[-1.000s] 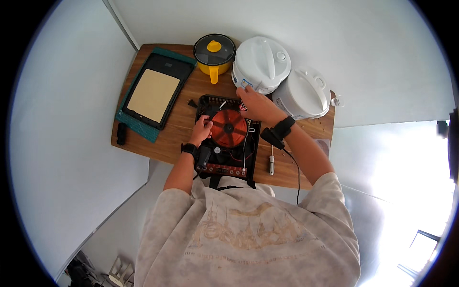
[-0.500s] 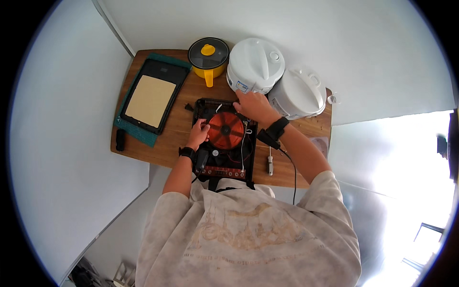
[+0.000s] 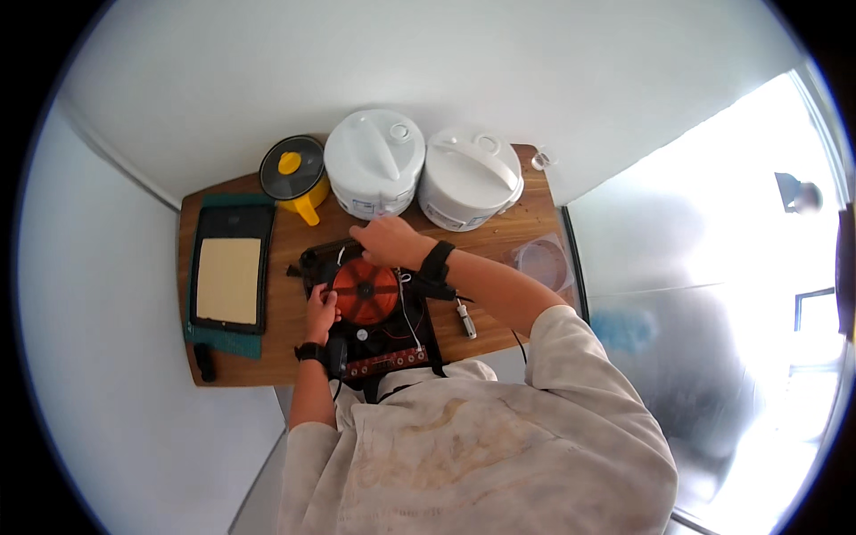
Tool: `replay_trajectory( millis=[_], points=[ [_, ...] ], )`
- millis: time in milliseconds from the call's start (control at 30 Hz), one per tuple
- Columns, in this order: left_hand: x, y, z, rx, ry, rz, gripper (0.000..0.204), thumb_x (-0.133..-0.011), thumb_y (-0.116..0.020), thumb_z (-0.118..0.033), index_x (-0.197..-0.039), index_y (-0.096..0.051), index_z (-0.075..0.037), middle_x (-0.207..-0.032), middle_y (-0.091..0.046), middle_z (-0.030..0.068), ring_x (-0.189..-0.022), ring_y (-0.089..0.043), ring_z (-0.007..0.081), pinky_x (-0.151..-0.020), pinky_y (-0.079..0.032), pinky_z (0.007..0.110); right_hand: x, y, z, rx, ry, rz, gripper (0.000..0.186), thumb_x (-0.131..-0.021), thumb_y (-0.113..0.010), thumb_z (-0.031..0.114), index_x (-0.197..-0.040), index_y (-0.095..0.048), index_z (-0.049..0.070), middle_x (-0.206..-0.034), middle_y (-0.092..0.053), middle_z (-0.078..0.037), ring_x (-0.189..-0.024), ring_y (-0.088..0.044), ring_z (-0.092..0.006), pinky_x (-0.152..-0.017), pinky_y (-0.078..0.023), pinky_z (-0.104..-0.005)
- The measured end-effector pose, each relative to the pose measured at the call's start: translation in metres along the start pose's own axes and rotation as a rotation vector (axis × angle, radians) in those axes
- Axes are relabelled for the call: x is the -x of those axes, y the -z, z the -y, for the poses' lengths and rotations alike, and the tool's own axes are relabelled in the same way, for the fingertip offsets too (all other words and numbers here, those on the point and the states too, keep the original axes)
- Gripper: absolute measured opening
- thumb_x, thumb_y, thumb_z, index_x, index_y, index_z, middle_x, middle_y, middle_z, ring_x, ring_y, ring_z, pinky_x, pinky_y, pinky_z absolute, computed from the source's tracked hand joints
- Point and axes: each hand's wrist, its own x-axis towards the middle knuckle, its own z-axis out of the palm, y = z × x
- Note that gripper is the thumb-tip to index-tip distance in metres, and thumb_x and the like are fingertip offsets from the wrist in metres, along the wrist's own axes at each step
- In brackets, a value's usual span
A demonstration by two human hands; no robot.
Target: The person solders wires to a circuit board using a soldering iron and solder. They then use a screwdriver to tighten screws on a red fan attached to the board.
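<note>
An opened black induction cooker housing [image 3: 412, 312] lies at the table's front edge, with a round copper-red coil [image 3: 364, 303] inside. My left hand [image 3: 322, 312] grips the coil's left rim between thumb and fingers. Over the far edge of the coil is my right hand [image 3: 392, 242], its fingers curled down; whatever they hold is hidden beneath them. A white wire runs down the coil's right side to a reddish circuit strip [image 3: 385, 362] at the front of the housing.
Two white rice cookers [image 3: 374, 165] and a yellow pot [image 3: 303, 201] stand behind. Leftward, a black panel [image 3: 236, 220] with a beige sheet lies on a green mat [image 3: 241, 346]. A screwdriver [image 3: 466, 321] and a clear round container [image 3: 542, 265] are on the right.
The whole view has shifted and turned. My right hand has moved a little left along the coil's far edge. The left hand stays at the left rim.
</note>
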Motion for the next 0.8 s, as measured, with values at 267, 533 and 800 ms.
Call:
replay_trajectory(
  millis=[267,533,800],
  points=[
    [0.001,-0.003,-0.011,-0.052,0.03,-0.004,0.036,-0.101,-0.057,-0.018,-0.134,-0.048,-0.006,-0.098,-0.063,0.0028,-0.061,-0.056,0.0072,-0.052,-0.052,0.025,0.019,-0.006,0.005,0.04,0.019,-0.217,0.03,-0.082,-0.065,0.012,-0.111,-0.059,0.007,-0.104,-0.057,-0.02,-0.074,-0.069,-0.035,-0.065,-0.057,-0.0418],
    [0.001,0.0,-0.005,-0.035,0.05,-0.012,0.037,-0.101,-0.057,-0.019,-0.134,-0.048,-0.007,-0.098,-0.063,0.0008,-0.062,-0.055,0.0064,-0.052,-0.052,0.025,0.014,-0.004,0.004,-0.043,-0.065,-0.1,0.051,-0.078,-0.071,0.016,-0.121,-0.047,0.002,-0.101,-0.06,-0.024,-0.075,-0.068,-0.04,-0.066,-0.057,-0.0444],
    [-0.002,-0.001,-0.005,-0.046,0.076,-0.004,0.038,-0.101,-0.057,-0.02,-0.135,-0.048,-0.009,-0.098,-0.063,0.0002,-0.062,-0.054,0.0057,-0.052,-0.052,0.025,0.015,-0.007,0.004,-0.057,-0.063,-0.147,0.05,-0.08,-0.07,0.022,-0.12,-0.046,0.004,-0.081,-0.065,-0.019,-0.077,-0.068,-0.0386,-0.064,-0.055,-0.0479]
  ],
)
